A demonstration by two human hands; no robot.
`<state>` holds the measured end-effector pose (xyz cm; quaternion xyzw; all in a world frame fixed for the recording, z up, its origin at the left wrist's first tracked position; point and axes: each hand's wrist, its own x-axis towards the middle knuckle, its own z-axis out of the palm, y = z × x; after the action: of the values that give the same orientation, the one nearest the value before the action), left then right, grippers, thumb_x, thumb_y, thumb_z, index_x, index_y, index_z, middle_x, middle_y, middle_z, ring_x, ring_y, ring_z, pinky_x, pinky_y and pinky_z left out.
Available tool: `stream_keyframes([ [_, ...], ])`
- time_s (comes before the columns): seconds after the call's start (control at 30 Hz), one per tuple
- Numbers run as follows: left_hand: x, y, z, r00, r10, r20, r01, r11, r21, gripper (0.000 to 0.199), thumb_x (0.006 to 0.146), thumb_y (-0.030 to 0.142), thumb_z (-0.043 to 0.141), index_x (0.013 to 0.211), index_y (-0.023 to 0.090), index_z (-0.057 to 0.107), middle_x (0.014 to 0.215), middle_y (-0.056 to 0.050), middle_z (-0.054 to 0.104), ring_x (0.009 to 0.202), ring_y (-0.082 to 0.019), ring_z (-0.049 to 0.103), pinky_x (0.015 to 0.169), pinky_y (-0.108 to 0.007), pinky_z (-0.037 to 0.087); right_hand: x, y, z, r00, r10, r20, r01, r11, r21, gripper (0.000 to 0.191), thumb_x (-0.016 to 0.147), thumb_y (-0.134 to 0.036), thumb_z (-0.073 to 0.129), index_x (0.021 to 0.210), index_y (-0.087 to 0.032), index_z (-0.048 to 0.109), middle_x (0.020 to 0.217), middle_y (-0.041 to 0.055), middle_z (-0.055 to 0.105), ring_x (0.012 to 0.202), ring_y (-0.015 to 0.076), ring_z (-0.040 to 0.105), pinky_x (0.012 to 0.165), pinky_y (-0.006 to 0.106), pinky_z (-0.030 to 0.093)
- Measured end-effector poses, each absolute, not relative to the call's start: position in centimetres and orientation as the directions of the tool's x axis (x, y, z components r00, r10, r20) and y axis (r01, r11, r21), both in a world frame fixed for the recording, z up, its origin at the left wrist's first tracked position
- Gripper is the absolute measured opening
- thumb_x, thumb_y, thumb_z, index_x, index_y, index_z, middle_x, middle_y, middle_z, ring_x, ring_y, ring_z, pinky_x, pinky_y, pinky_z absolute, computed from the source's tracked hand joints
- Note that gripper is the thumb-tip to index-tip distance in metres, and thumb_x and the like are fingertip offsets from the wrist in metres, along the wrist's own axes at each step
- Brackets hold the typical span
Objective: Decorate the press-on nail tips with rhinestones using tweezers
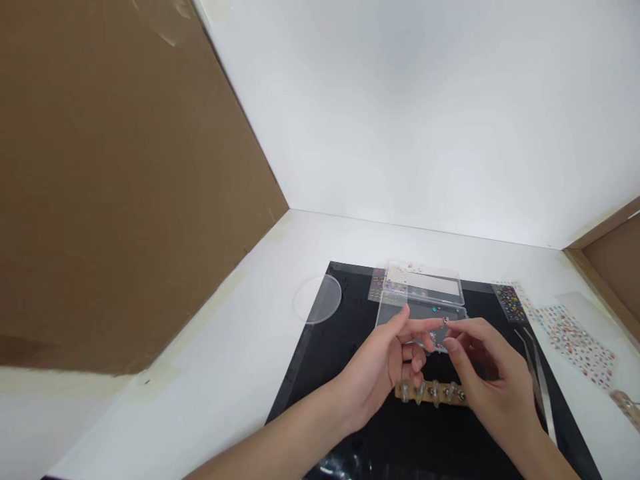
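Black sheet (pixel 350 297) covers part of the white surface (pixel 200 353) in my head view, and a brown cardboard panel (pixel 125 187) stands along the surface's left side. Over the middle of the sheet, my right hand (pixel 493 377) pinches a small glinting piece (pixel 445 321) between thumb and forefinger, right at the tip of my left forefinger (pixel 425 325). My left hand (pixel 377 363) has that finger stretched out and the others loosely curled. The piece is too small for me to identify, and I cannot tell whether the left fingertip is bearing it too.

Just below my hands, toward the sheet's near edge, lies a wooden strip (pixel 430 393) carrying a row of clear nail tips (pixel 435 393). Beyond my fingers, at the far edge, an open clear plastic case (pixel 420 313) holds a few coloured specks, and its lid (pixel 425 280) juts past that edge. A round clear disc (pixel 317 299) sits at the far left corner. Slim steel tweezers (pixel 537 380) lie along the right edge, with nail sticker sheets (pixel 575 347) beyond them.

With a piece this tiny, I judge a light, steady pinch best, kept low over the dark sheet, where a dropped sparkle would show.
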<state>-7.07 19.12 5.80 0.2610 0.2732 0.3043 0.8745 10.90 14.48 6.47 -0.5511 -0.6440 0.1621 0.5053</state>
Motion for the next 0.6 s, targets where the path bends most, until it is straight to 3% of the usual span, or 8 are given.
stream_keyframes([
  [0.13,-7.2,18.7,5.8,0.686,0.692,-0.226,-0.342,0.581,0.739,0.064,0.096,0.075,0.061,0.13,0.026,0.081,0.092,-0.004,0.057,0.07,-0.014,0.042,0.067,-0.027,0.044,11.0,14.4,6.6,0.24,0.926,0.293,0.41,0.177,-0.895,0.027,0.095,-0.051,0.075,0.094,-0.024,0.078,0.073,0.0044,0.071,0.055,0.0145,0.062,0.045,0.023,0.05],
  [0.3,-7.0,18.3,5.8,0.738,0.668,-0.101,-0.284,0.443,0.85,0.076,0.099,0.085,0.045,0.147,0.031,0.07,0.095,-0.005,0.061,0.069,-0.014,0.046,0.068,-0.029,0.043,11.1,14.7,7.3,0.275,0.954,0.117,0.268,0.041,-0.962,0.044,0.088,-0.066,0.077,0.086,-0.022,0.079,0.055,-0.0011,0.054,0.043,0.0102,0.041,0.034,0.023,0.032],
  [0.43,-7.0,17.9,5.5,0.727,0.686,-0.018,-0.215,0.252,0.944,0.078,0.102,0.084,0.038,0.158,0.035,0.057,0.098,-0.004,0.061,0.07,-0.013,0.045,0.07,-0.029,0.044,11.2,14.7,7.2,0.303,0.948,0.093,0.245,0.017,-0.969,0.046,0.085,-0.067,0.079,0.082,-0.021,0.078,0.056,-0.0008,0.055,0.044,0.0098,0.04,0.035,0.023,0.03],
  [0.6,-7.1,17.6,5.6,0.705,0.701,0.105,-0.055,-0.093,0.994,0.074,0.111,0.072,0.024,0.164,0.027,0.049,0.101,-0.006,0.067,0.078,-0.017,0.054,0.078,-0.032,0.052,11.4,14.4,5.9,0.356,0.925,0.131,0.275,0.03,-0.961,0.039,0.088,-0.062,0.079,0.088,-0.023,0.077,0.057,-0.0024,0.052,0.046,0.0101,0.038,0.037,0.024,0.028],
])
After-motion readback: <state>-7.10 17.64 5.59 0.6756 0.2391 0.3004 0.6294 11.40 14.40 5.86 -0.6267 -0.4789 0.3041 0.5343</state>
